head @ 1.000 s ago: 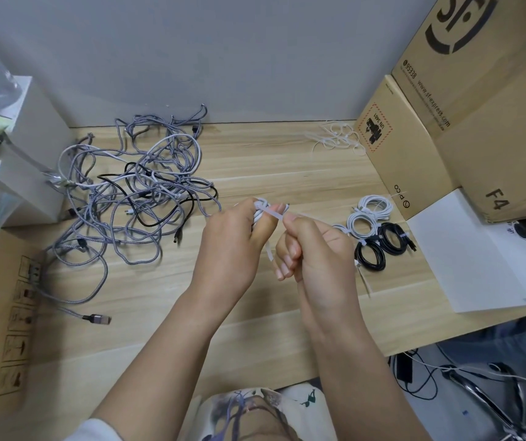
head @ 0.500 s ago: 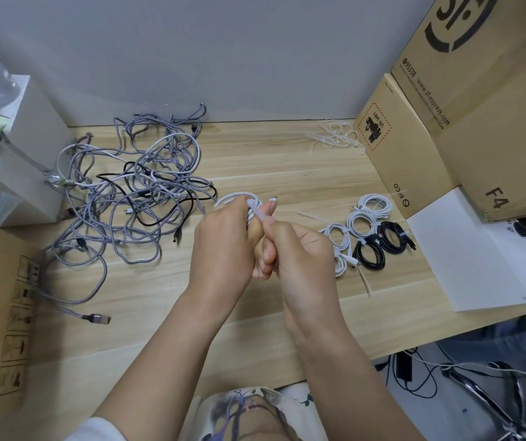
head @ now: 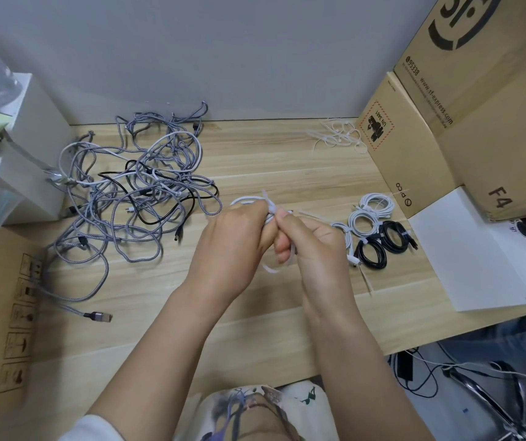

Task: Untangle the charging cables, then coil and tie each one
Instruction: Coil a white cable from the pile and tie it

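My left hand [head: 236, 246] grips a coiled white cable [head: 245, 200] above the middle of the wooden table [head: 287, 173]. My right hand [head: 314, 246] pinches a white zip tie [head: 269, 203] wrapped round that coil, and the tie's tail hangs below my fingers. A tangle of grey braided, white and black cables [head: 134, 192] lies at the left. To the right of my hands lie several tied coils, white ones [head: 371, 211] and black ones [head: 382, 246].
Loose white zip ties [head: 338, 138] lie at the back near stacked cardboard boxes [head: 446, 122]. A white sheet [head: 478, 253] lies at the right. A white box [head: 32, 148] and a cardboard box [head: 0, 313] stand at the left. One loose tie [head: 366, 281] lies near the coils.
My hands have come closer together and shifted a little left. The right hand has moved from pulling the tie out to the right to pinching it at the coil.
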`<state>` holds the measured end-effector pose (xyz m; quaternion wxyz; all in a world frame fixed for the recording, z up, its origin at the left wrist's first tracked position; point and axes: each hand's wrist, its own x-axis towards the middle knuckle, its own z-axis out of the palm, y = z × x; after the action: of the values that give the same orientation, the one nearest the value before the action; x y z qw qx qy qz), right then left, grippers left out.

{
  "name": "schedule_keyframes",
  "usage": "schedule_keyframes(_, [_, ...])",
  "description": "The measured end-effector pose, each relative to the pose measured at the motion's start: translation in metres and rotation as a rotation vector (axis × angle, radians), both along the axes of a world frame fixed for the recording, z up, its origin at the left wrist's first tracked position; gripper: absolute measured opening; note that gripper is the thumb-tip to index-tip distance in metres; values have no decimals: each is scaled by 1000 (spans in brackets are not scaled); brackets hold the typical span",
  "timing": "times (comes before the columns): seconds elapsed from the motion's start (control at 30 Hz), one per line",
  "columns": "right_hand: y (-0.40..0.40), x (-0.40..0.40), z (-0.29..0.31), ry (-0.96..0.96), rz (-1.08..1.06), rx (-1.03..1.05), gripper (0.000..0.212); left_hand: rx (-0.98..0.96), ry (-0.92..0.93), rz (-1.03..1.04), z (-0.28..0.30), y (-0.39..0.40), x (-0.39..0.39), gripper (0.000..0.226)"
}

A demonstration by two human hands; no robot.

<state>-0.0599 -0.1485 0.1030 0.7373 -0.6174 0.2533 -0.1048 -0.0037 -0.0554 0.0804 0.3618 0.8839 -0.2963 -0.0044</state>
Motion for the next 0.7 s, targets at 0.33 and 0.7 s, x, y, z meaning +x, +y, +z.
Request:
schedule_keyframes(0.33, [-30,4,-8,86,224,-127,16,-26,271,-277,5,12,2,22])
schedule_keyframes(0.7, [-48,21,-2,-3,28,-101,23,3,371,-386,-3,1,-3,28])
